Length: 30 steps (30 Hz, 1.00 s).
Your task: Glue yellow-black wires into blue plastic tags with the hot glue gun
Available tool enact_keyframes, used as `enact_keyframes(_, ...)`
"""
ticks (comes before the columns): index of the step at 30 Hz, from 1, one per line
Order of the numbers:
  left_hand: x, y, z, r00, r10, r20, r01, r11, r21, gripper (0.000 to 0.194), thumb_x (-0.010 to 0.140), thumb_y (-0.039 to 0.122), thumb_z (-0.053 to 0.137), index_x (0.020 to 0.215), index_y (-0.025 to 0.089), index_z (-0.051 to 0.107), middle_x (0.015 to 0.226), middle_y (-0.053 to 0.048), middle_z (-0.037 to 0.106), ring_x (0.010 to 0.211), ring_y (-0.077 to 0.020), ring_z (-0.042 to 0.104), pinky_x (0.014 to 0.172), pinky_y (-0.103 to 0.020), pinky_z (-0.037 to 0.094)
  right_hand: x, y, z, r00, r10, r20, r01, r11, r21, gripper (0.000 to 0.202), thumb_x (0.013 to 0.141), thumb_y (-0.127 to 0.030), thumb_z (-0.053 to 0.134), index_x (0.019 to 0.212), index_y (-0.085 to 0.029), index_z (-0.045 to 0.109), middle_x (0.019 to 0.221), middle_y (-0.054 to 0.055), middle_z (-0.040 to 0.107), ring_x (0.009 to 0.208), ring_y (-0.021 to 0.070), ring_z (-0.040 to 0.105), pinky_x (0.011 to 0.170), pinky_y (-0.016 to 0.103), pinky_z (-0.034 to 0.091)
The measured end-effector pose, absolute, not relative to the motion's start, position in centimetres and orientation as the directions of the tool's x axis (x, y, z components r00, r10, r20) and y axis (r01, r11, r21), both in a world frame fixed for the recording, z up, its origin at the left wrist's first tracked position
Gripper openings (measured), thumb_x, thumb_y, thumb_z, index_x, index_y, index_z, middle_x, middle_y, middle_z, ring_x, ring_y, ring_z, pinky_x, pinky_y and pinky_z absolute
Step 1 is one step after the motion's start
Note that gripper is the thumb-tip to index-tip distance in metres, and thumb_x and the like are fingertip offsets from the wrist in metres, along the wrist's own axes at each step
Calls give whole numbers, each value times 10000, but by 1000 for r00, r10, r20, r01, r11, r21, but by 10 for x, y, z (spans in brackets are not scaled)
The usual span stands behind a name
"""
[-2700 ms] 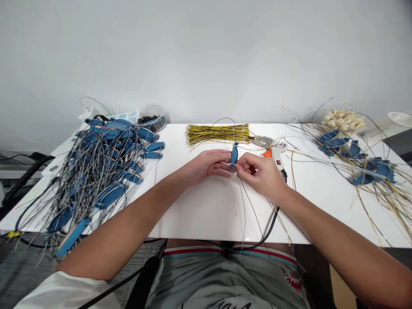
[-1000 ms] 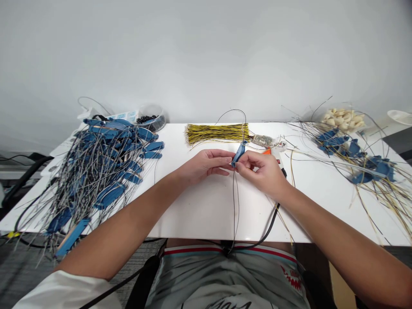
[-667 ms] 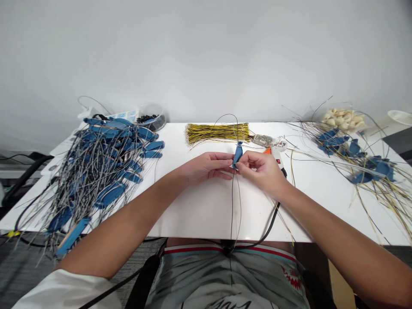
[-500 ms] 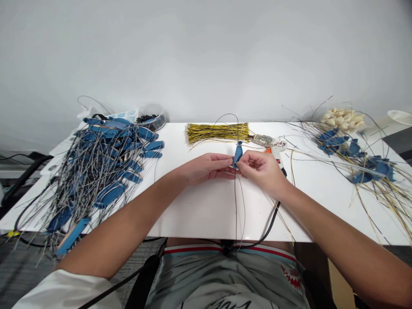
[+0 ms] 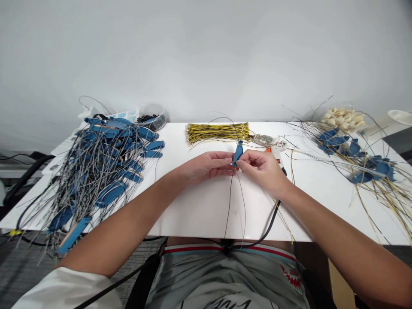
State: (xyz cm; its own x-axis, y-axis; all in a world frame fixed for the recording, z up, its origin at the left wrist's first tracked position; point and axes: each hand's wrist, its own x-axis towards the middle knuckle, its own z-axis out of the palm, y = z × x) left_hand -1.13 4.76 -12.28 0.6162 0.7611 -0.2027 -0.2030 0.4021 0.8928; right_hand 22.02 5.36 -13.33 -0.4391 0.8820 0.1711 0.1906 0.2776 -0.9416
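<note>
Centrally, 1 blue piece [image 5: 238,152] is grasped near its lower end by the left hand [image 5: 209,166] and the pinching right hand [image 5: 261,169], above the white table [image 5: 199,214], before the yellow-and-black wire bundle [image 5: 215,133]; 2 thin wires [image 5: 228,201] trail below.

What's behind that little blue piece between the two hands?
Beyond the blue piece, a bundle of yellow and black wires lies on the white table. Whatever lies directly behind the piece, the left hand or the right hand is covered.
</note>
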Motion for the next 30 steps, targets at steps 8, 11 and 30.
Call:
enact_keyframes(8,-9,45,-125,649,734,-198,-235,442,866,366,971,348,751,1290,170,757,1351,-161,680,1095,-154,686,1074,-306,506,220,54,-134,-479,864,155,163,261,-951,210,990,-340,628,871,-178,687,745,9,592,662,141,467,618,297,341)
enact_keyframes(11,-8,45,-125,639,745,-193,-249,437,864,365,953,344,771,1275,171,760,1380,-165,670,1120,-170,693,1086,-315,504,220,54,-133,-477,869,132,157,232,-960,205,983,-347,637,889,-172,690,786,23,628,678,145,495,626,297,362)
enact_keyframes(30,-9,47,-122,595,777,-207,-243,418,875,356,951,247,763,1302,187,750,1440,-149,654,1186,-191,697,892,-240,587,220,54,-134,-429,901,70,275,204,-939,279,976,-393,663,790,-198,589,566,-50,394,510,106,306,496,293,183)
